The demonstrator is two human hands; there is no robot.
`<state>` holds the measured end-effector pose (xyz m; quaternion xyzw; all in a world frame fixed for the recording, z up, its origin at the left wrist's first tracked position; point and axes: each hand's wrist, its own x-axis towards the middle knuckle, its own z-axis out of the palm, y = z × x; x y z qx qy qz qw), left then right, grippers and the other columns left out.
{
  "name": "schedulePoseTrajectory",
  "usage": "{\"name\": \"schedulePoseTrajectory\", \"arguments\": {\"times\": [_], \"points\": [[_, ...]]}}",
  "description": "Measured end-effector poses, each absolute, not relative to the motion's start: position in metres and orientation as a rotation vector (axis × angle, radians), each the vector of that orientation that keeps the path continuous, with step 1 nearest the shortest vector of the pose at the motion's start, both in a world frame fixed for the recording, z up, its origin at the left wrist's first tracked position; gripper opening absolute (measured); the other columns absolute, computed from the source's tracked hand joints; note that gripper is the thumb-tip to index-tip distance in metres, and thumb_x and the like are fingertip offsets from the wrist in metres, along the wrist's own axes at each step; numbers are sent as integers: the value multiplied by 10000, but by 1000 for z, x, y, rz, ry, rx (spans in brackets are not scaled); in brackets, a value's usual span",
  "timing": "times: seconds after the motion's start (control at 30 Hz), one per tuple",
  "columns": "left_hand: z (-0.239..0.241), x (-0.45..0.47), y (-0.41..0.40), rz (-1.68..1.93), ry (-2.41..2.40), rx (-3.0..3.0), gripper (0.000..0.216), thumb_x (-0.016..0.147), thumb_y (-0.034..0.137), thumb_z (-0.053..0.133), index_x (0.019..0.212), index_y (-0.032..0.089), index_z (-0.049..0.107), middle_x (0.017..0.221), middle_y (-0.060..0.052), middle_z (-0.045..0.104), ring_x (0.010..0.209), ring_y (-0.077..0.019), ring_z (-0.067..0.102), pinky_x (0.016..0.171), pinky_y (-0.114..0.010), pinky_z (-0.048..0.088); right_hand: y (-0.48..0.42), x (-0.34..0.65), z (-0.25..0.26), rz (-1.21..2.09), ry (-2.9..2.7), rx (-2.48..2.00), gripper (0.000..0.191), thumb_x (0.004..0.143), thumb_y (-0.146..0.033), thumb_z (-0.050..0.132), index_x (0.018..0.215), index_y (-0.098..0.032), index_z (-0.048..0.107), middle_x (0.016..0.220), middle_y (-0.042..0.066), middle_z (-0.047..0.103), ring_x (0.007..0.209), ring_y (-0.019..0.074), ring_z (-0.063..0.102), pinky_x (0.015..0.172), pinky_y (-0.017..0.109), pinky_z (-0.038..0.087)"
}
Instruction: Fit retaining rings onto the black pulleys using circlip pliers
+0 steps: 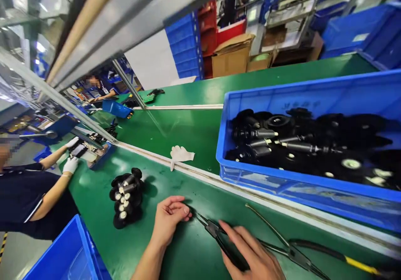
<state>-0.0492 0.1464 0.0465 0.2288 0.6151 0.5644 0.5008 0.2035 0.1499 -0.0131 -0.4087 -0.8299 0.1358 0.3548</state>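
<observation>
My right hand (252, 253) is wrapped around the handles of slim-nosed pliers (212, 229), which look like circlip pliers. Their thin tips point left, toward my left hand (169, 219). That hand is closed, thumb pressed against the fingers just beside the tips; whatever it pinches is too small or hidden to name. To the right of my right hand, a second, longer pair of pliers (294, 255) lies on the green worktop (188, 255), one handle partly yellow. Left of my hands sits a cluster of black parts with white ends (127, 198).
A large blue bin (221, 146) full of black parts stands at the right. One white glove (181, 154) lies on the pale rail. Another blue bin (78, 234) is at the lower left. A co-worker's gloved hands (70, 165) work at the far left.
</observation>
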Motion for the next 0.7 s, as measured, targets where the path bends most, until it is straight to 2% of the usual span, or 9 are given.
{"name": "schedulePoseTrajectory", "arguments": {"times": [0.23,0.7], "points": [[59,-49,140,1181,1500,392,716,492,366,1104,1066,75,790,730,-78,820,649,-204,797,587,-245,630,148,202,4,308,-2197,-1042,433,1065,-283,499,1486,-270,599,1085,32,719,918,156,745,771,267,587],[66,-46,135,1158,1497,467,576,510,314,1069,965,77,809,642,-56,780,557,-192,753,514,-236,583,146,208,4,357,-2260,-972,448,1043,-200,527,1481,-255,604,1057,28,702,922,156,709,803,288,528]]}}
